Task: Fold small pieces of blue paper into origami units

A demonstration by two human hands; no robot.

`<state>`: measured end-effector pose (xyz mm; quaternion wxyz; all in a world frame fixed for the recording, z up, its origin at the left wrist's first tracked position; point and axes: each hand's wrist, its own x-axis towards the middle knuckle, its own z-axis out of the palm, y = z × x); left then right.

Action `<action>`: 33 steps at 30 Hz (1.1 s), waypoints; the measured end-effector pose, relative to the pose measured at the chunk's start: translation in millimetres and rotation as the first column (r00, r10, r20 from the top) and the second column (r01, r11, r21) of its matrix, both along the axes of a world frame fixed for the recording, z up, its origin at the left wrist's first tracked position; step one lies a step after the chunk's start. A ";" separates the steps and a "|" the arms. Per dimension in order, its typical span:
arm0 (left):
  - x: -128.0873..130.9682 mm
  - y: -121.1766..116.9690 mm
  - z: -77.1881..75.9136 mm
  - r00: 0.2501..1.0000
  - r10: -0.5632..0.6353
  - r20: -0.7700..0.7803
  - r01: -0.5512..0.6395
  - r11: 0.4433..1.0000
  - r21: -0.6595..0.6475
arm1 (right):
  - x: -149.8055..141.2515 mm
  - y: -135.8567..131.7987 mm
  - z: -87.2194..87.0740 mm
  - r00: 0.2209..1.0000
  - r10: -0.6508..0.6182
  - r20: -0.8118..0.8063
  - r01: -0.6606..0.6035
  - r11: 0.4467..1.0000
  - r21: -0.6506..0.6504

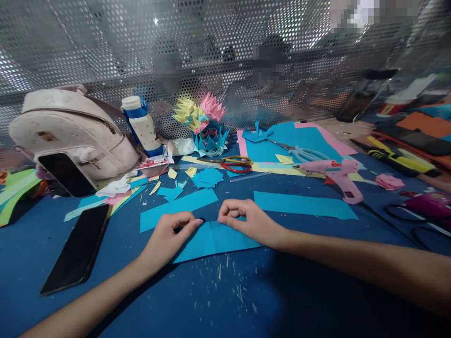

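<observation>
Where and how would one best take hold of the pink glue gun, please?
I would take the glue gun by its handle, coming from the near side. The gun lies on its side with the handle reaching toward the wearer, while the nozzle points left, so this approach should keep clear of the tip.

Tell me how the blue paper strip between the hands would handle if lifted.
The blue paper strip looks thin, so it is probably light and floppy. It may bend most readily along the crease near its middle.
</observation>
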<state>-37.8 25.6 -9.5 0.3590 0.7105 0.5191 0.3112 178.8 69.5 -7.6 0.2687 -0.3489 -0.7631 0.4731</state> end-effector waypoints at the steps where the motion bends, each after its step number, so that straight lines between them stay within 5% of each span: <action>1: -3.3 1.8 0.3 0.999 -0.011 -0.038 0.012 0.999 0.036 | 0.6 0.1 0.1 1.000 0.003 0.023 -0.004 1.000 0.024; 8: -20.2 12.0 3.1 0.975 -0.078 -0.206 0.107 0.985 0.133 | 6.1 4.1 -2.0 0.977 0.048 0.208 -0.098 0.967 0.234; 33: -18.2 9.3 -3.0 0.990 0.044 -0.132 -0.014 0.974 0.224 | 8.4 11.4 -9.8 0.988 -0.011 0.156 -0.023 0.977 0.214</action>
